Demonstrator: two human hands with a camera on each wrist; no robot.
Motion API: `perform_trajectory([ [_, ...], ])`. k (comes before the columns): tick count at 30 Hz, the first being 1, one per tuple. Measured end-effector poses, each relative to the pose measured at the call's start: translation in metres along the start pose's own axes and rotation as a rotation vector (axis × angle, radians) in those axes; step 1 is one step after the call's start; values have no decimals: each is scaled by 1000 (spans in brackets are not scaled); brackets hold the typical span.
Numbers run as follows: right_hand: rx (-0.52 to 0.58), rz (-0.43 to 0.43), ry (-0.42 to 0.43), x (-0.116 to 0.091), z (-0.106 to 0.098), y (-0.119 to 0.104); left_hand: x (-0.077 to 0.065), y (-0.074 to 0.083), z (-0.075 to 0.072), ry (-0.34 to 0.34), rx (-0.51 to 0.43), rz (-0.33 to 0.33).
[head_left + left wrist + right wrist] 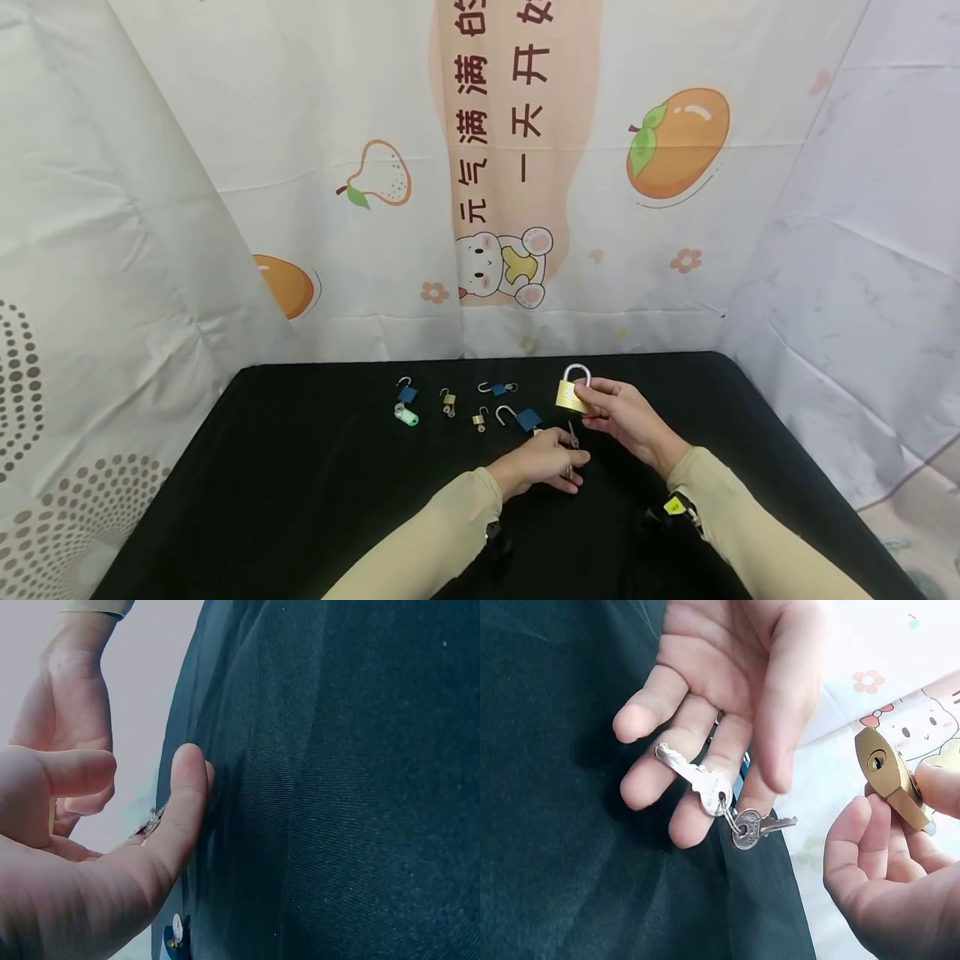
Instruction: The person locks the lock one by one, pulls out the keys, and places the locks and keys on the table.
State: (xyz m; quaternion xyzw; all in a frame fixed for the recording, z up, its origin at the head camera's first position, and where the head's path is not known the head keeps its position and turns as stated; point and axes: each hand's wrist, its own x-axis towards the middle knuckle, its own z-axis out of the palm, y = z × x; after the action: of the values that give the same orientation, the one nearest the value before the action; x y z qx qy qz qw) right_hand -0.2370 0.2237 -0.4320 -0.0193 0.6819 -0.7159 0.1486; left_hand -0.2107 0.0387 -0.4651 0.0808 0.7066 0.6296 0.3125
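Observation:
My right hand pinches a brass padlock between thumb and fingers, holding it up with its silver shackle on top. The keyhole in the padlock's base faces the right wrist camera. Beside and below it is my left hand, its fingers extended and slightly bent. Two silver keys on a small ring lie across these fingers, the thumb standing apart from them. In the left wrist view the keys are mostly hidden behind a finger.
On the black cloth, a large blue padlock with its shackle open lies just beyond my left hand. Further back are small blue padlocks, small brass padlocks and a green key tag. A printed curtain hangs behind.

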Motion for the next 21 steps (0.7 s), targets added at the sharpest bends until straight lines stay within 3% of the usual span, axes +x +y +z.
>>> perform_trajectory([
  [6, -8, 10, -4, 0, -3, 0, -5, 2, -2, -1, -5, 1],
  [14, -8, 28, 0, 6, -8, 5, -18, 10, -13, -116, 20, -23],
  [16, -13, 40, 5, 9, -9, 7, -17, 12, -16, -91, 50, -8],
  [21, -49, 83, -8, 19, -11, 13, -1, 11, -18, 86, 45, 83],
])
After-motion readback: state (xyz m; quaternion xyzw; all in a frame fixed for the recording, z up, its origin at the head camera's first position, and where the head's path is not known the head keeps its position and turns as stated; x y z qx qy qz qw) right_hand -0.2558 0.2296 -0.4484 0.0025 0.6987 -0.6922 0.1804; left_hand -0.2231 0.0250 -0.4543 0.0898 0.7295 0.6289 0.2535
